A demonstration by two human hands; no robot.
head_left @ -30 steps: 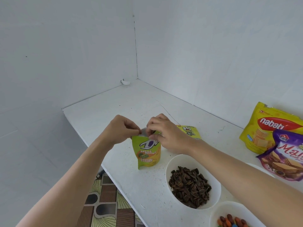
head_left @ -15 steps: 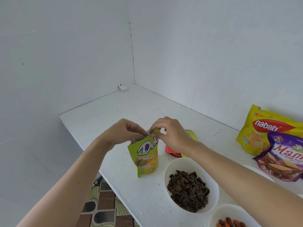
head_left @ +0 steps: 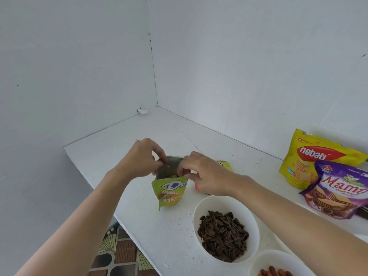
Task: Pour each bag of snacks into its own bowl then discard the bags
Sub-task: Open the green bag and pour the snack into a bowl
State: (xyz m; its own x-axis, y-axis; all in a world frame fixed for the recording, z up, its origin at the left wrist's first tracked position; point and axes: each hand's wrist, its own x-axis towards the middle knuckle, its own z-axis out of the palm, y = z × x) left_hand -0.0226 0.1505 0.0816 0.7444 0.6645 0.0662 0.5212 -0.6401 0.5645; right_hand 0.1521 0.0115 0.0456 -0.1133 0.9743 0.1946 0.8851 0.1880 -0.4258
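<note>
2 bowls (head_left: 256, 232) filled. Green bag (head_left: 169, 193) open, pinched by left hand (head_left: 139, 162) and right hand (head_left: 207, 176); unpoured. 2 bags (head_left: 310, 158) untouched.

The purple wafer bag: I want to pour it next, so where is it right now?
In the head view, the purple wafer bag stands at the table's right edge, leaning against the front of the yellow Nabati bag, right of the bowl of sunflower seeds.

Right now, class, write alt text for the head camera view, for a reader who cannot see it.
Two hands, left hand and right hand, pull open the top of a green snack bag standing on a white table. Nearby sit a bowl of sunflower seeds, a yellow bag and a purple bag.
</note>
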